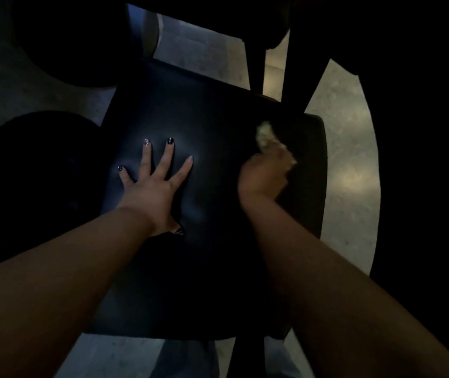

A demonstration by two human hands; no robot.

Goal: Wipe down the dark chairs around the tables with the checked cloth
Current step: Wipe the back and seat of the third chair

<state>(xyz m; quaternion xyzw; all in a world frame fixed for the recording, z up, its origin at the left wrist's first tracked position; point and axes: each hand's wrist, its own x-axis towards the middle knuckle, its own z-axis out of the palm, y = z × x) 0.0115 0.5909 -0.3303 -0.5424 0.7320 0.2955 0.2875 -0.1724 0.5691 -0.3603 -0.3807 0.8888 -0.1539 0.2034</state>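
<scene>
A dark padded chair seat (212, 126) fills the middle of the head view, seen from above. My left hand (153, 184) lies flat on the seat's left half with its fingers spread. My right hand (265, 171) grips a bunched pale cloth (265, 133) and presses it on the seat near the right edge. This hand and the cloth are blurred, so the cloth's checked pattern does not show.
Round dark shapes (62, 36) stand at the upper left and the left (29, 170). A dark table edge (422, 132) curves down the right side, with a dark leg (256, 69) beyond the seat. Pale floor (351, 170) shows between chair and table.
</scene>
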